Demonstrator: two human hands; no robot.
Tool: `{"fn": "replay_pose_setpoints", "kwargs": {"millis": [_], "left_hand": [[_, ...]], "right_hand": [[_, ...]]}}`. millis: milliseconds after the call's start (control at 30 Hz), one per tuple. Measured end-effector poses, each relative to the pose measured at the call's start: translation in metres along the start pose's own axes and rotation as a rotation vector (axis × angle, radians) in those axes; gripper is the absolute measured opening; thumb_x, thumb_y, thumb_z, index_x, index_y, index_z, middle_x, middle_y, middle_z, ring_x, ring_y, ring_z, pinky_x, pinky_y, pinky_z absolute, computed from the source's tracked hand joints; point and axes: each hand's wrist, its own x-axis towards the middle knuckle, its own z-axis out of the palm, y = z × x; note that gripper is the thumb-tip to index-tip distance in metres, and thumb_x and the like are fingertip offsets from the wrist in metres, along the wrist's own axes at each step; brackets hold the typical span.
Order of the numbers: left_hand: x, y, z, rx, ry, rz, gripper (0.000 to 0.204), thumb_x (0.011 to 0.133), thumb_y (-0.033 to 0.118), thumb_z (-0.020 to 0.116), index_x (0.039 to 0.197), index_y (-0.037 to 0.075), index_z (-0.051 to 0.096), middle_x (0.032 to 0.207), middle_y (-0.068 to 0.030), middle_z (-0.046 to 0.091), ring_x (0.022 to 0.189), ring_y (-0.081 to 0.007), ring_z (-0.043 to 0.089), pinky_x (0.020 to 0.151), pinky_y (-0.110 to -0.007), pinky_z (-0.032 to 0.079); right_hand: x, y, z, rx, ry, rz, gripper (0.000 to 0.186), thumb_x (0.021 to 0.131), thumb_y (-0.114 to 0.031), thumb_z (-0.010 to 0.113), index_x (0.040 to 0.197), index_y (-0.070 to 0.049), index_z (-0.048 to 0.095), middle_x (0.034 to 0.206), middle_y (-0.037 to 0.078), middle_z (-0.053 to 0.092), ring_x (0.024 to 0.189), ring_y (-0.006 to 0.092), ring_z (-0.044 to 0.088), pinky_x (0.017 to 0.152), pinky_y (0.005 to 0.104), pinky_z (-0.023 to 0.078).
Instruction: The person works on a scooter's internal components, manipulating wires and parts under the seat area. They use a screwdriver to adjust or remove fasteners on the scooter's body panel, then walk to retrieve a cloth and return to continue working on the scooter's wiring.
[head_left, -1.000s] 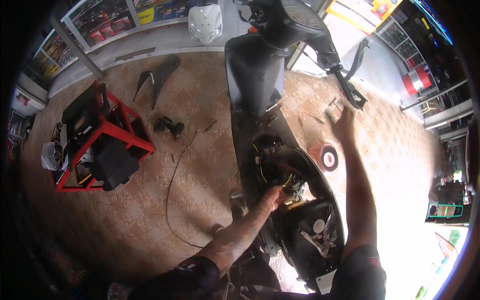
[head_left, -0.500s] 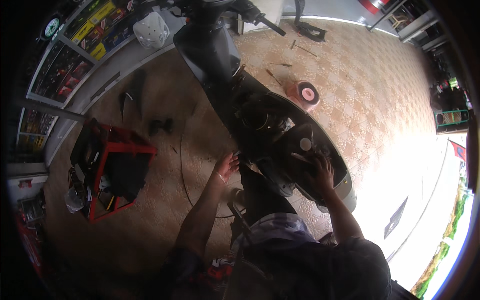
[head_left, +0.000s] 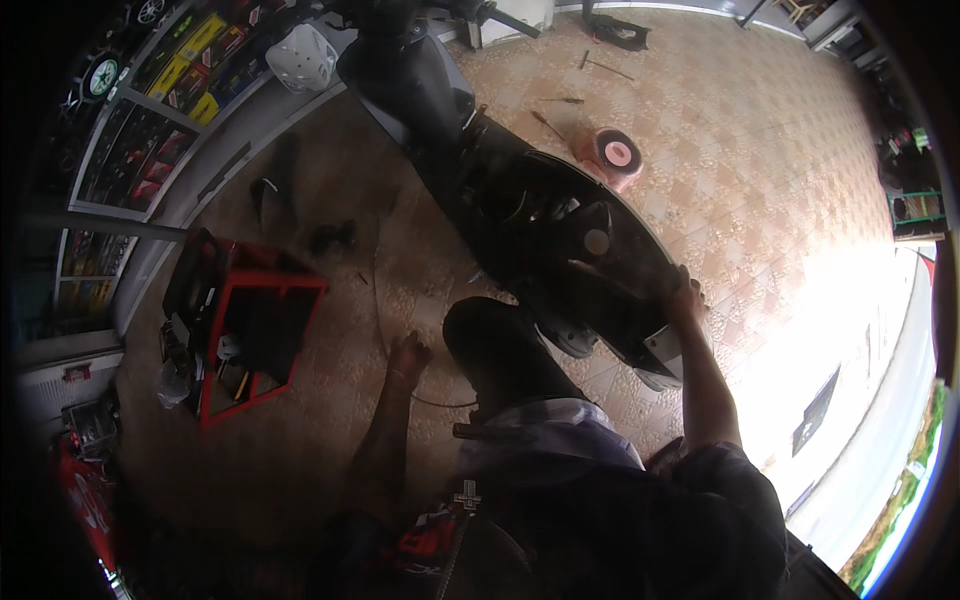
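Note:
A dark scooter (head_left: 420,95) stretches diagonally from the upper left to the middle, its rear body open and without a seat. Inside the rear part lies a black tub-like piece (head_left: 590,270) with a pale round spot (head_left: 597,242). At the right rim of the tail is my right hand (head_left: 686,298), its fingers curled over the edge. My left hand (head_left: 410,358) hangs over the floor, left of my bent knee (head_left: 490,325), away from the scooter. Its fingers are curled in; what they hold, if anything, is hidden in shadow.
A red-framed tool cart (head_left: 265,280) stands at left. Shelves with colourful boxes (head_left: 185,65) line the wall. Beyond the scooter, a pink, black-rimmed round container (head_left: 618,155), a screwdriver (head_left: 548,126) and a T-handle tool (head_left: 605,66) lie on the tiles. A thin cable (head_left: 440,404) curves nearby.
My left hand has drawn back from the scooter's side, down and left, and its fingers have curled. My right hand has moved from inside the rear body to its right rim.

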Motion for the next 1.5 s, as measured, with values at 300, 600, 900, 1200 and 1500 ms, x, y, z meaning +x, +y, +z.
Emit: {"fn": "replay_pose_setpoints", "kwargs": {"millis": [300,600,900,1200,1500], "left_hand": [[-0.023,-0.032,-0.050,-0.098,-0.064,0.078,0.034,0.106,0.038,0.044,0.125,0.011,0.050,0.096,-0.0078,0.058,0.091,-0.0229,0.059,0.090,-0.047,0.048],[-0.014,-0.066,-0.045,-0.285,-0.009,-0.052,0.025,0.095,0.020,0.068,0.106,0.018,0.046,0.079,-0.0043,0.054,0.069,-0.0242,0.058,0.066,-0.044,0.053],[-0.052,-0.074,-0.014,0.409,0.064,0.063,0.083,0.094,0.016,0.069,0.153,0.016,0.011,0.086,-0.0071,0.054,0.068,-0.0184,0.056,0.063,-0.035,0.052],[-0.100,-0.089,-0.028,0.093,0.238,-0.041,0.102,0.091,0.012,0.070,0.159,0.017,-0.006,0.090,-0.0098,0.054,0.068,-0.0177,0.056,0.061,-0.032,0.052],[-0.093,-0.115,-0.042,0.143,0.229,-0.039,0.103,0.091,0.016,0.072,0.159,0.017,-0.006,0.081,-0.0064,0.055,0.063,-0.0155,0.054,0.057,-0.033,0.050]], "right_hand": [[0.058,0.020,0.012,0.210,-0.090,-0.056,0.058,0.098,-0.052,0.042,0.147,-0.022,0.047,0.131,0.026,0.060,0.125,0.0420,0.056,0.105,0.0500,0.044],[0.052,0.044,0.058,0.253,0.056,-0.184,0.050,0.099,-0.039,0.047,0.144,-0.018,0.052,0.115,0.027,0.066,0.112,0.0427,0.063,0.095,0.0508,0.049],[0.118,0.096,0.084,0.329,0.100,-0.197,0.047,0.097,-0.034,0.052,0.141,-0.017,0.057,0.121,0.024,0.067,0.113,0.0387,0.064,0.095,0.0461,0.050],[0.109,0.036,0.037,0.306,0.107,-0.330,0.048,0.097,-0.035,0.052,0.138,-0.012,0.059,0.126,0.021,0.065,0.119,0.0370,0.061,0.100,0.0431,0.048],[0.094,0.059,0.014,0.280,-0.104,-0.376,0.058,0.097,-0.037,0.056,0.144,-0.005,0.049,0.126,0.024,0.064,0.123,0.0376,0.059,0.102,0.0425,0.048]]}}
